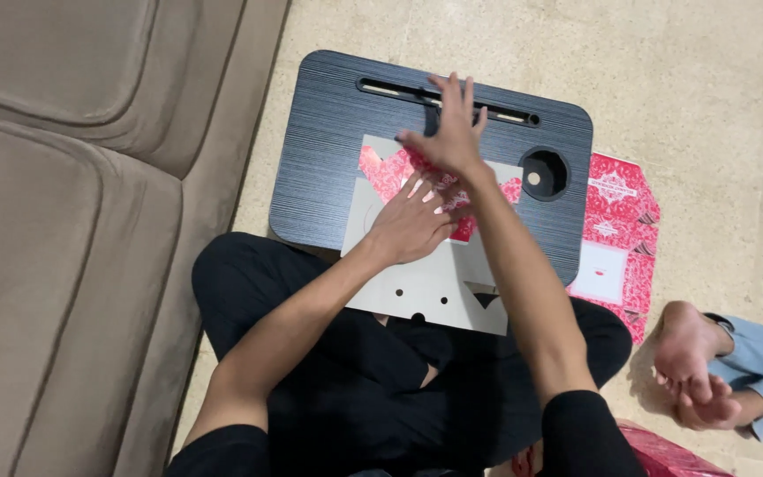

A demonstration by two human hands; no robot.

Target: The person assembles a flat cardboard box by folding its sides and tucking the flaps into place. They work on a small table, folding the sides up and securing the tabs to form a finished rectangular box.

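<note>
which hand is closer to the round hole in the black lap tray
Right. The right hand is raised over the tray's middle, just left of the round hole; the left hand presses the unfolded carton lower and farther left.

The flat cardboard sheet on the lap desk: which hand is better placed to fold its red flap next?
Probably the right hand: it is lifted free above the red flap, while the left hand presses the cardboard sheet flat.

Cardboard sheet (434, 287) on lap tray (328, 132) (prob. flat).
</note>
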